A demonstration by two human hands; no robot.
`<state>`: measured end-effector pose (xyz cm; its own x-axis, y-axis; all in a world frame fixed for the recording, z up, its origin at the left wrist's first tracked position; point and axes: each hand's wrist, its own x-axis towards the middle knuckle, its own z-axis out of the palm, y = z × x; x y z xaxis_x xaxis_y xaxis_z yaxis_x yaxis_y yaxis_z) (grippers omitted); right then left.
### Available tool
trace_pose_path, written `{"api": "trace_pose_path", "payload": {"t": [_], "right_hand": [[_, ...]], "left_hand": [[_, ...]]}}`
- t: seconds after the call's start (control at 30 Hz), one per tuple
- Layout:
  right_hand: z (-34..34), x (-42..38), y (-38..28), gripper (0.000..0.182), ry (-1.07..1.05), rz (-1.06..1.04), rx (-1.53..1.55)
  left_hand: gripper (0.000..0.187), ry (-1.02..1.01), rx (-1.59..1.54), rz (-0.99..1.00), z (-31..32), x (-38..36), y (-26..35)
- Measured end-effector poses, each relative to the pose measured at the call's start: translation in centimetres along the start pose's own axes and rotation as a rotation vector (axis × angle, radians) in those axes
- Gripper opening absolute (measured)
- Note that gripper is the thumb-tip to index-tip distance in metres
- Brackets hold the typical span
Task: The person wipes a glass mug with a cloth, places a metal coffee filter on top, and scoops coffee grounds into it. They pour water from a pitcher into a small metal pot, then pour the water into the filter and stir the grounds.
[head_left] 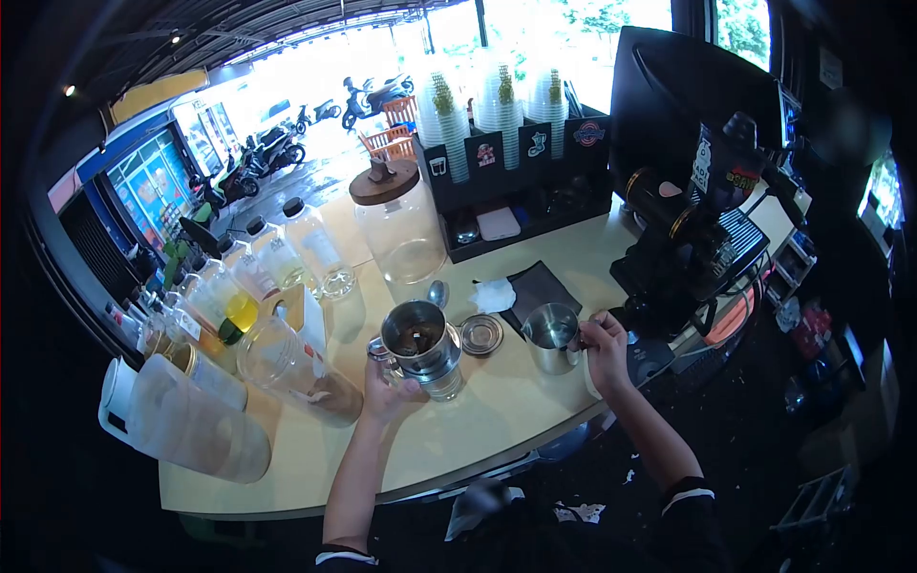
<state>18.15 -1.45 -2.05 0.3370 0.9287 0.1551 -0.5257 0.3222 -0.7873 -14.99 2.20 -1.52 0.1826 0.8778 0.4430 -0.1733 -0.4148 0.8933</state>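
Note:
A metal coffee drip filter (420,334) with dark contents sits on a small clear glass (445,384). My left hand (390,393) is closed at the filter's handle side, its thumb near the filter's base; some fingers are hidden behind it. My right hand (604,344) grips the handle of a steel pitcher (554,349), which is upright at the counter's right. Between the two vessels lies a round metal lid (480,334). A spoon (437,293) rests just behind the filter.
A white cloth or tissue (494,296) and a black mat (546,289) lie behind the lid. Plastic jugs (196,420) and several bottles (320,248) crowd the left. A large glass jar (401,234), a black cup rack (521,220) and a dark machine (683,239) stand behind.

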Motion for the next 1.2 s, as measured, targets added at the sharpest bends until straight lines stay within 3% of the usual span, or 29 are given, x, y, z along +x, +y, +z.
{"api": "trace_pose_path", "payload": {"t": [0.07, 0.4, 0.63, 0.73, 0.8, 0.83, 0.9, 1.03, 1.2], "right_hand": [[0.1, 0.3, 0.5, 0.015, -0.012, -0.09, -0.087], [1.5, 6.1, 3.7, 0.02, -0.03, -0.14, -0.151], [3.2, 6.7, 2.9, 0.021, -0.005, -0.068, -0.073], [2.1, 6.2, 3.4, 0.022, -0.037, -0.047, -0.046], [2.5, 5.1, 2.7, 0.022, -0.039, -0.037, -0.026], [2.6, 4.7, 2.5, 0.022, -0.032, -0.031, -0.006], [1.9, 4.8, 3.4, 0.022, -0.026, -0.03, -0.012], [2.0, 4.8, 3.9, 0.021, -0.043, -0.048, -0.088], [0.9, 5.4, 4.0, 0.014, -0.092, -0.089, -0.285]], "left_hand": [[0.09, -0.026, -0.023, 0.024, 0.1, 0.0, 0.1], [0.092, -0.026, -0.089, -0.022, 0.3, -0.1, 0.4], [0.093, -0.038, 0.023, -0.03, -0.6, 0.2, 0.6], [0.082, -0.05, 0.084, 0.083, -1.2, -0.3, 0.6], [0.058, 0.051, -0.037, 0.015, -1.5, -1.2, 0.5], [0.058, 0.051, -0.03, 0.012, -1.5, -1.6, 0.3], [0.035, 0.194, -0.089, -0.138, -1.5, -2.2, -0.2], [0.025, 0.179, -0.053, -0.093, -0.7, -2.7, -0.7], [0.016, 0.346, -0.186, -0.076, -0.1, -2.9, -0.3]]}}
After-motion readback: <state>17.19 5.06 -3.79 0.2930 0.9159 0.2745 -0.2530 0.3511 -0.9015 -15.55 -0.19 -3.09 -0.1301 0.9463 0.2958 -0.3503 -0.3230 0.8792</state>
